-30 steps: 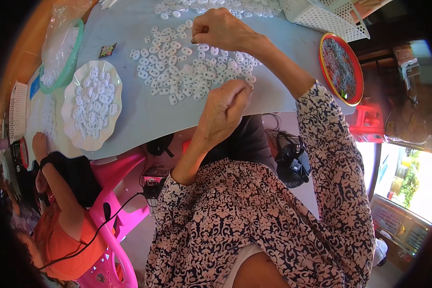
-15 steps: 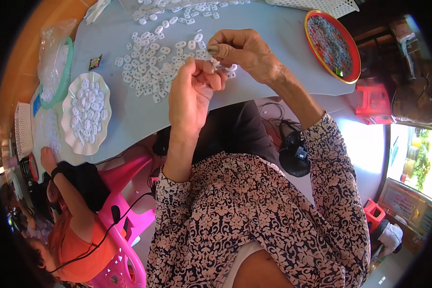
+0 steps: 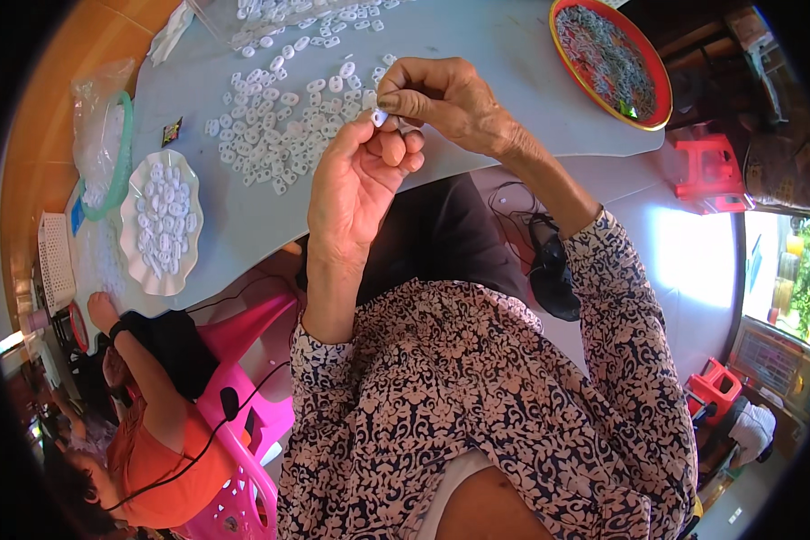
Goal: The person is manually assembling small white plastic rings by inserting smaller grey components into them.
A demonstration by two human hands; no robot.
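Above the near edge of the table, my left hand and my right hand meet at the fingertips. Between them is a small white oval plastic piece with a dark hole. The thumb and index finger of my left hand pinch it from below, with the other fingers curled. My right thumb and index finger close on the same piece from above; whether they hold anything else is hidden. Just beyond my hands lies a spread of similar white plastic pieces.
At left, a scalloped white dish holds more white pieces. A red round tray with small grey metal-looking parts sits at the right. Near the left edge are a green-rimmed basket and a person in orange on a pink chair.
My fingertips have drawn together, and the white piece now shows upright between them. My right hand has turned slightly and moved left. The whole view has shifted a little.
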